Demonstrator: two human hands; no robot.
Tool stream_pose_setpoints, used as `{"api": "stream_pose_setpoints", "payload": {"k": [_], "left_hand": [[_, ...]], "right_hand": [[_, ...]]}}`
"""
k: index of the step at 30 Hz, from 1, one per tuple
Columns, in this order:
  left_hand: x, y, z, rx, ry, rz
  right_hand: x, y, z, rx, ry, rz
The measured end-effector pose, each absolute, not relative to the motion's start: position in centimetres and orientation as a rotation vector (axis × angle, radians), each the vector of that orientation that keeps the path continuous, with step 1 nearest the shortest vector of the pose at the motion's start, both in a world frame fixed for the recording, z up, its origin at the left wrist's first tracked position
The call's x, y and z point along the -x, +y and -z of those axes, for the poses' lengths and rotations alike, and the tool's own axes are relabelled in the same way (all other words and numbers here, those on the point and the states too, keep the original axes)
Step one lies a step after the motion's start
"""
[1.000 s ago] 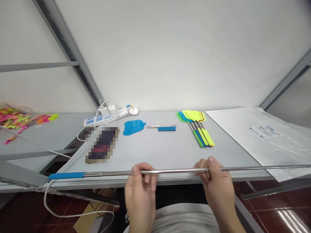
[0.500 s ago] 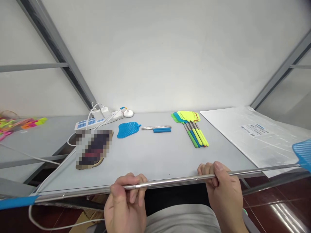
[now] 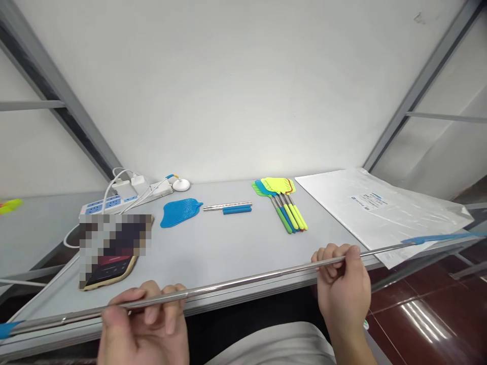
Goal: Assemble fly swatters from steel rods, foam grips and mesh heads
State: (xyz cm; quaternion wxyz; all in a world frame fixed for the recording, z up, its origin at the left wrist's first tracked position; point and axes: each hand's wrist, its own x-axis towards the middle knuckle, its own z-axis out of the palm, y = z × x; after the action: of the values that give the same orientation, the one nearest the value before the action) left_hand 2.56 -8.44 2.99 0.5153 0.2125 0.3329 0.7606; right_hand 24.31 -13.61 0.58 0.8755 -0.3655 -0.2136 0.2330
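Observation:
A fly swatter point(image 3: 251, 281) with a long, extended metal telescopic rod runs across the front of the table. Its blue handle is partly cut off at the left edge, and its blue paddle, seen nearly edge-on, is at the right. My left hand point(image 3: 146, 324) is closed round the rod's left half, thumb and fingers pinching it. Further along, my right hand point(image 3: 342, 284) grips the rod near the paddle end. Beyond the hands lie a loose blue swatter paddle point(image 3: 180, 212), thin metal rods point(image 3: 228, 205) and blue handle grips point(image 3: 237, 209).
A pile of green, blue and yellow fly swatters point(image 3: 285, 205) lies at centre right. A white plastic package point(image 3: 365, 197) covers the table's right. At left are a power strip point(image 3: 110, 204) with white cables, a round white device point(image 3: 181, 185) and a partly pixelated phone point(image 3: 117, 258).
My hands are further apart, the left one having moved left along with the rod's handle end. The paddle has turned from face-on to nearly edge-on. The view has swung right.

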Motion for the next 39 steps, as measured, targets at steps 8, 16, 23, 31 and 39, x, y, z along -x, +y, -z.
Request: {"api": "stream_pose_setpoints", "payload": {"k": [8,16,23,31,39], "left_hand": [[-0.6,-7.3,-3.7,-0.419,0.883,-1.95],[-3.3,-8.2,-2.4,-0.507,0.855,-1.875],[-7.5,-10.7,0.0,-0.547,0.808,-1.499],[-4.1,-8.6,-0.7,-0.536,0.788,-1.675],[-3.6,-7.7,-1.8,-0.45,0.841,-1.778]], "right_hand": [[-27.4,-13.7,-1.8,0.774,-0.276,-0.369],[-23.2,-13.2,-0.3,0.824,-0.387,-0.705],[-22.2,-12.9,0.3,0.783,-0.581,-0.861],[-25.1,-13.5,0.7,0.842,-0.7,-0.861],[-24.9,-13.6,-0.3,0.831,-0.817,-0.819]]}}
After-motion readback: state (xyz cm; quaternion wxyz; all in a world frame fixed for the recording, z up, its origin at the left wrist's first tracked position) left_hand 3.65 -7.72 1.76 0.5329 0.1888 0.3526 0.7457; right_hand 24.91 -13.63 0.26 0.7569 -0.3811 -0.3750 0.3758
